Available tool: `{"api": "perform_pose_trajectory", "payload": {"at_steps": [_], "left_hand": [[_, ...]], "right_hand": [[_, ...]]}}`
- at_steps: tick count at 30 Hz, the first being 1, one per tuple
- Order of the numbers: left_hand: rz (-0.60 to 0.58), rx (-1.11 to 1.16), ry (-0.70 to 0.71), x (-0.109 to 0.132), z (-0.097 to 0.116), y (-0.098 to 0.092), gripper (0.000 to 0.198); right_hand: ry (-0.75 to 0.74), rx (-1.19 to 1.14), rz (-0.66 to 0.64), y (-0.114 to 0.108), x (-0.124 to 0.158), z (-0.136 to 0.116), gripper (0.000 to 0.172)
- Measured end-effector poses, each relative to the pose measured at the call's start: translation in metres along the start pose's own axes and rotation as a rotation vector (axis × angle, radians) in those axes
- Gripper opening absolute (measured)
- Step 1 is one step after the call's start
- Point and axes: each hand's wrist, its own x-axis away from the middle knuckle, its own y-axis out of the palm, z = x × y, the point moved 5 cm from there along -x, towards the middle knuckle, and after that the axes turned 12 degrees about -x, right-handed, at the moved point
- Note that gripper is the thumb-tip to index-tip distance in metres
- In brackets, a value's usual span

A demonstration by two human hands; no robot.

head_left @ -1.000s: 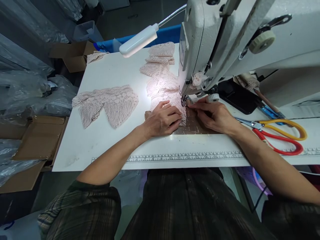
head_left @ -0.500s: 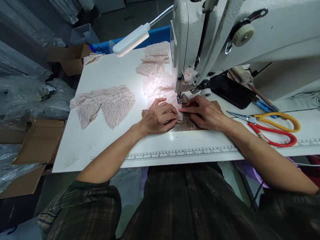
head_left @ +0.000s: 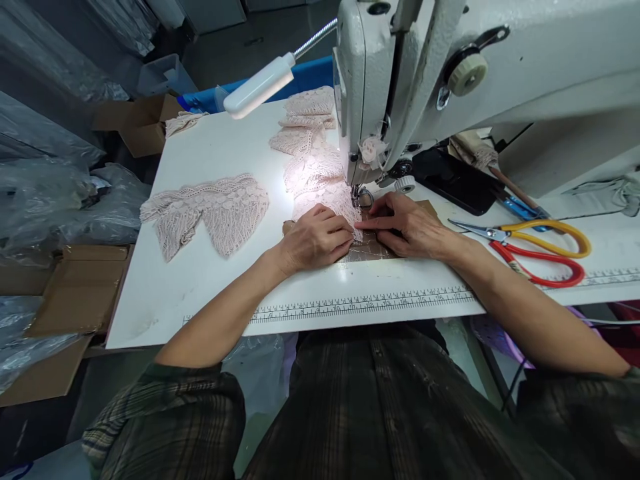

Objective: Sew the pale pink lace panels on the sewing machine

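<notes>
Pale pink lace fabric (head_left: 316, 175) runs in folds along the left of the sewing machine (head_left: 367, 87) and under its presser foot (head_left: 358, 197). My left hand (head_left: 319, 239) presses on the near end of the lace, its fingers bent and close together. My right hand (head_left: 407, 228) rests just right of the foot. Its index finger and thumb reach to the lace's edge, over a brown taped patch (head_left: 367, 252) on the table. The needle tip and the lace beneath my left palm are hidden.
Another lace piece (head_left: 220, 207) lies flat to the left. Scissors (head_left: 520, 243) with yellow and red handles lie at right, near a black phone (head_left: 453, 179). A lit lamp (head_left: 260, 87) hangs over the table (head_left: 150, 293). Cardboard boxes (head_left: 80, 287) stand at left.
My left hand's fingers have drawn together and lie lower on the lace. My right hand has stayed nearly in place at the lace's edge. The whole view has shifted slightly.
</notes>
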Motion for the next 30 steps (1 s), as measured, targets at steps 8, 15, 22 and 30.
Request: {"api": "perform_pose_trajectory", "payload": {"at_steps": [8, 15, 22, 30], "left_hand": [[-0.172, 0.031, 0.074, -0.003, 0.001, -0.008, 0.021], [-0.140, 0.075, 0.018, -0.003, -0.006, -0.003, 0.020], [-0.113, 0.110, -0.010, -0.003, -0.010, -0.001, 0.022], [-0.128, 0.108, -0.033, -0.003, -0.018, 0.004, 0.027]], "right_hand": [[-0.016, 0.061, -0.020, -0.001, -0.001, -0.005, 0.039], [0.037, 0.063, -0.029, -0.002, -0.003, -0.007, 0.039], [0.048, 0.111, -0.013, 0.000, -0.003, -0.006, 0.039], [0.114, 0.163, -0.014, 0.003, -0.006, -0.004, 0.041]]}}
